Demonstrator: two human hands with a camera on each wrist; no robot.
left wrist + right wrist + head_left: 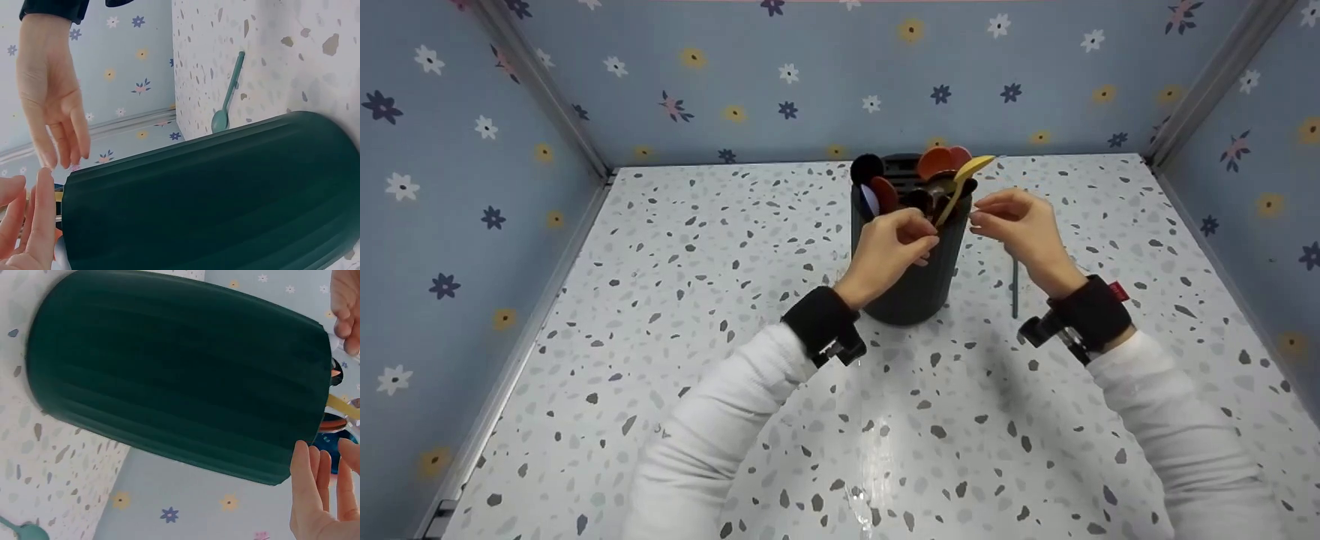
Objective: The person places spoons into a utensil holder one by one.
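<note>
A tall dark green ribbed holder (911,289) stands upright on the table, packed with several spoons. A yellow spoon (975,166) leans out at its right side. Among the others are orange-red spoons (936,163), a black one (867,169) and a pale one (869,201). My left hand (889,244) is at the front of the rim, fingers loosely bent, with nothing visible in them. At the rim's right side is my right hand (1020,229), its fingers relaxed and nothing seen between them. Beside the holder lies a teal spoon (220,120), partly hidden behind my right hand in the head view.
The speckled white table (682,300) is bordered by blue floral panels (810,75) at the back and sides. Each wrist wears a black band with a small camera (840,349). The holder stands near the middle of the table.
</note>
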